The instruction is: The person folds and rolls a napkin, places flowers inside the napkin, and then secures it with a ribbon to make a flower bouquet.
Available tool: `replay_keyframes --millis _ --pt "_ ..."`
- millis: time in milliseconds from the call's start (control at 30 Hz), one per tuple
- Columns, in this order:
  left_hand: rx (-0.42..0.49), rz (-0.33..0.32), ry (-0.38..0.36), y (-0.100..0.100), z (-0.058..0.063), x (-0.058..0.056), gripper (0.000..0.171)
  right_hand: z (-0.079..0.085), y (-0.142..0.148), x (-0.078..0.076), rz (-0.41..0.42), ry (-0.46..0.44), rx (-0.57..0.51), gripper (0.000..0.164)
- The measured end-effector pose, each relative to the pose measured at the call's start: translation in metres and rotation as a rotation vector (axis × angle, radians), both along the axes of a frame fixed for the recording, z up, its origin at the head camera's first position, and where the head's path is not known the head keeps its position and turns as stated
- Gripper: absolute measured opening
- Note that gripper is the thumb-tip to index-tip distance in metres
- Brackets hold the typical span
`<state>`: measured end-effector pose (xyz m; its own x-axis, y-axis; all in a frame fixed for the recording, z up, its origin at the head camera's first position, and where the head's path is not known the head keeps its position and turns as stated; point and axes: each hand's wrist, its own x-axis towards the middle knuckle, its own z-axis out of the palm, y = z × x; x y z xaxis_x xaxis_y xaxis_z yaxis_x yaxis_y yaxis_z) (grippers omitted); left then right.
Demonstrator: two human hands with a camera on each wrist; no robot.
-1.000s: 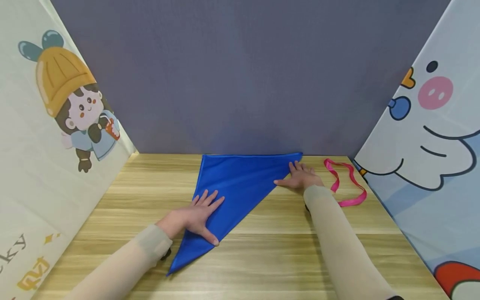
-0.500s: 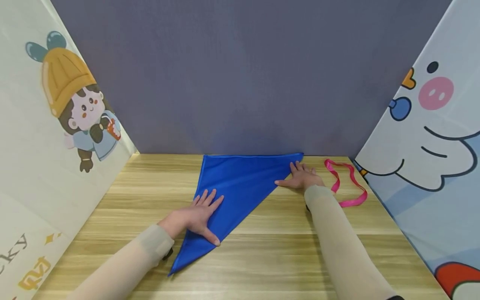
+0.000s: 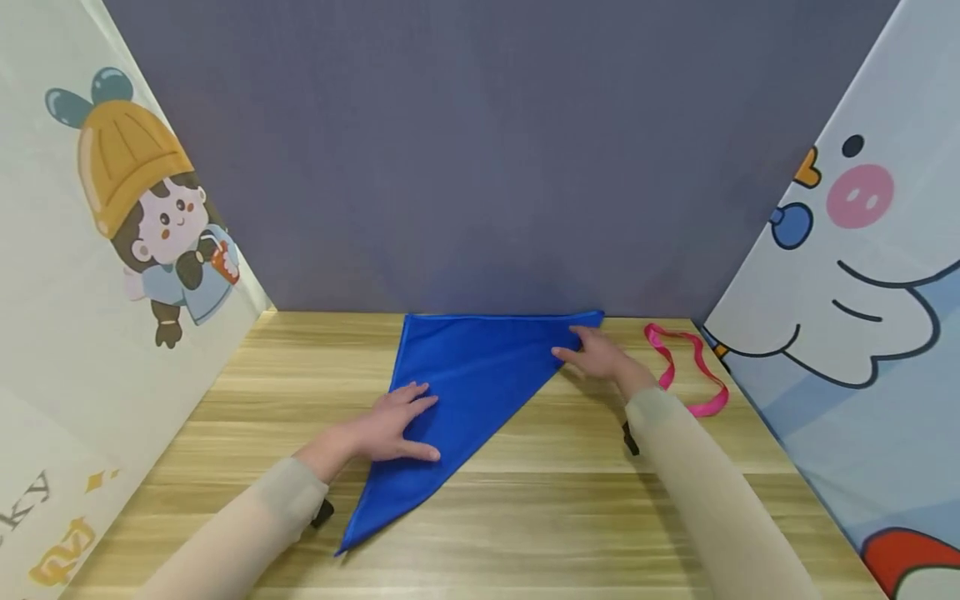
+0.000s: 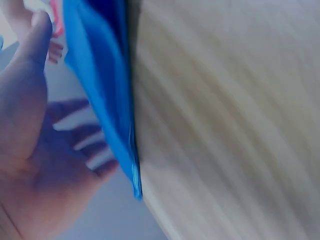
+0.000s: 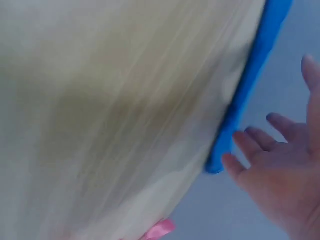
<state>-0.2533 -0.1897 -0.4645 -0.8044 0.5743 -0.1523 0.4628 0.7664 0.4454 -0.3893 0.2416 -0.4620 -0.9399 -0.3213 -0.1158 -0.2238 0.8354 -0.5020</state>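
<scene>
A blue cloth [image 3: 480,375], folded to a triangle, lies on the wooden table with its long slanted edge toward me. Over its left part hovers my left hand [image 3: 386,425], fingers spread and fairly straight. The left wrist view shows a gap between that palm [image 4: 40,165] and the cloth. Near the cloth's far right corner is my right hand [image 3: 596,354], its fingers loosely bent and holding nothing. In the right wrist view the right hand [image 5: 280,165] is beside the cloth's end [image 5: 220,157]; whether a fingertip touches it I cannot tell.
A pink ribbon [image 3: 712,404] lies in a loose loop at the right of the wooden table [image 3: 540,533]. A grey panel [image 3: 480,150] stands along the table's back edge. Printed cartoon panels flank the left [image 3: 45,275] and right [image 3: 900,333] sides.
Both hands have lifted off the cloth, where they were lying flat with spread fingers. The left thumb has come away from the slanted edge. The cloth keeps its shape and place.
</scene>
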Motion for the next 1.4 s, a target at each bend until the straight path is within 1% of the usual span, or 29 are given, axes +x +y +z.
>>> replay_keyframes --millis 100,167,200,267,333,433,567,667,767,867,967,1100,1167,1267,1333,1400 --pt "0.111 -0.031 0.105 -0.011 0.003 -0.002 0.07 0.006 -0.01 0.017 0.027 0.043 -0.145 0.07" --pt "0.179 -0.042 0.152 -0.019 0.005 -0.002 0.054 0.008 -0.02 0.033 0.036 0.051 -0.227 0.06" --pt "0.205 -0.043 0.162 -0.023 0.007 -0.001 0.049 0.008 -0.025 0.041 0.035 0.051 -0.264 0.056" --pt "0.247 -0.031 0.156 -0.028 0.009 0.001 0.044 0.009 -0.035 0.06 0.046 0.051 -0.318 0.051" --pt "0.279 -0.02 0.125 -0.033 0.011 0.004 0.043 0.01 -0.043 0.077 0.061 0.04 -0.355 0.047" --pt "0.3 -0.006 0.082 -0.039 0.013 0.009 0.043 0.012 -0.053 0.101 0.114 0.014 -0.41 0.042" --pt "0.333 -0.001 0.055 -0.049 0.011 0.017 0.04 0.012 -0.064 0.127 0.191 -0.043 -0.488 0.038" --pt "0.367 0.0 0.028 -0.057 0.009 0.022 0.036 0.009 -0.073 0.143 0.218 -0.098 -0.536 0.037" --pt "0.388 0.011 -0.013 -0.066 0.007 0.027 0.034 0.005 -0.084 0.158 0.225 -0.156 -0.564 0.037" --pt "0.401 0.014 -0.056 -0.074 0.005 0.031 0.032 0.0 -0.097 0.169 0.235 -0.19 -0.567 0.036" --pt "0.423 -0.002 -0.103 -0.081 0.003 0.034 0.028 -0.006 -0.11 0.176 0.259 -0.213 -0.571 0.034" --pt "0.47 -0.041 -0.175 -0.088 0.001 0.037 0.025 -0.01 -0.131 0.182 0.304 -0.249 -0.602 0.033" --pt "0.498 -0.062 -0.228 -0.091 0.0 0.039 0.025 -0.011 -0.143 0.186 0.323 -0.275 -0.626 0.033" --pt "0.536 -0.09 -0.331 -0.094 -0.001 0.04 0.025 -0.009 -0.16 0.191 0.339 -0.33 -0.647 0.031" --pt "0.545 -0.1 -0.401 -0.094 -0.001 0.04 0.024 -0.009 -0.172 0.195 0.338 -0.376 -0.654 0.03" --pt "0.546 -0.106 -0.455 -0.094 -0.002 0.04 0.024 -0.008 -0.183 0.199 0.337 -0.415 -0.646 0.028"
